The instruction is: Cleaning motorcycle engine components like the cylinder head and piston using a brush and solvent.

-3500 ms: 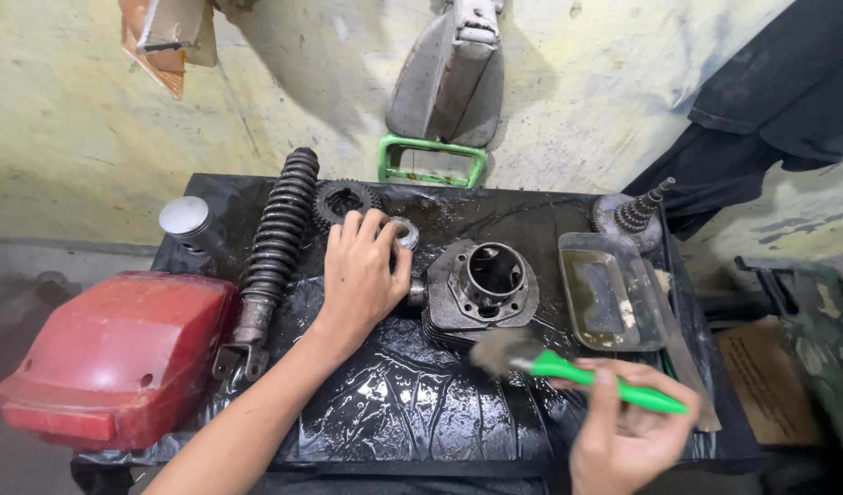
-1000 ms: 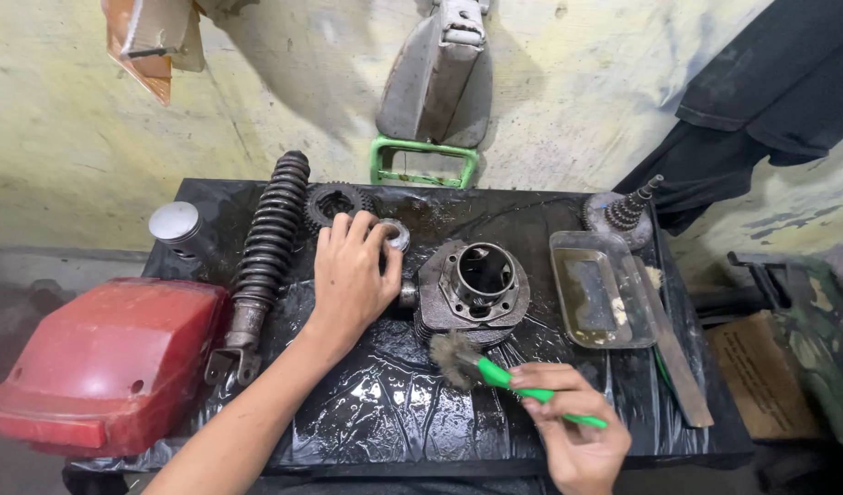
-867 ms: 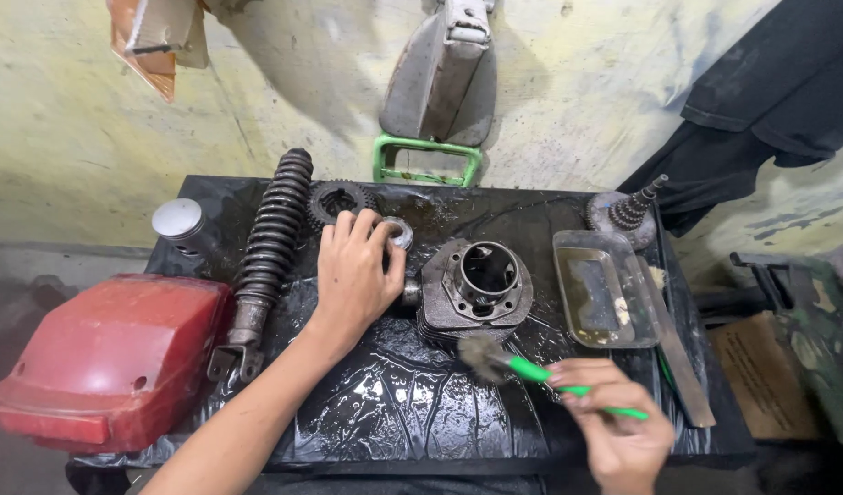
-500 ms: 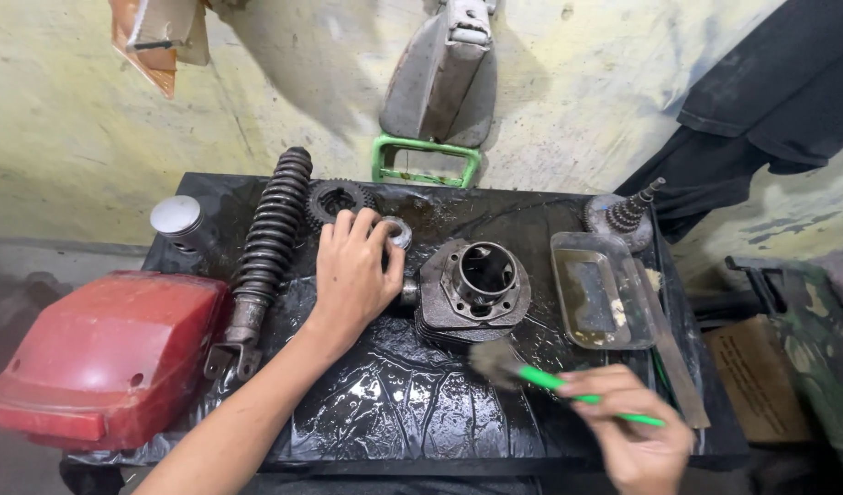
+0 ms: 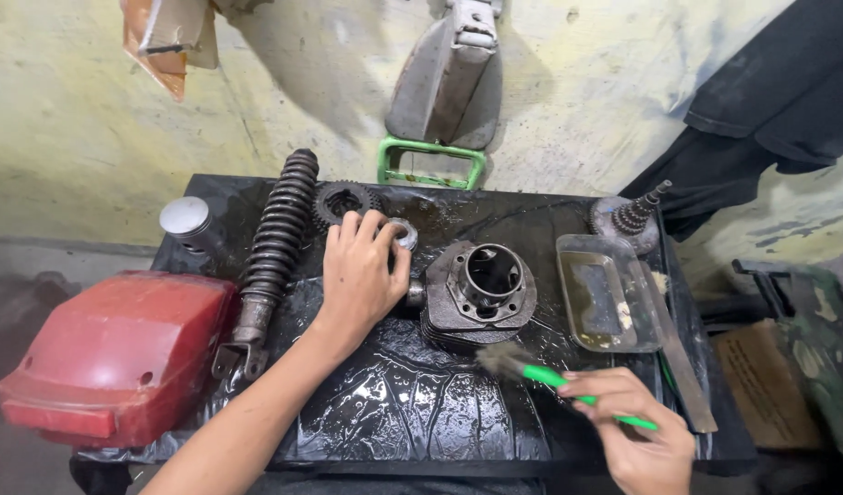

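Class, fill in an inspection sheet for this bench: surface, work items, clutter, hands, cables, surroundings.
Surface: wet black plastic-covered table.
Work items: grey finned metal engine cylinder; green-handled brush, bristles beside the cylinder.
Clutter: black coil shock absorber, dark toothed gear, shallow metal tray, flat metal file.
Hands: left hand flat beside the cylinder; right hand grips brush.
Cables: nothing seen.
Surroundings: red plastic cover, stained yellow wall.

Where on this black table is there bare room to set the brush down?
Most bare room is the front strip of the table, between the left hand with its forearm and the right hand holding the green brush. The back is crowded: spring shock absorber, gear, engine cylinder, metal tray.
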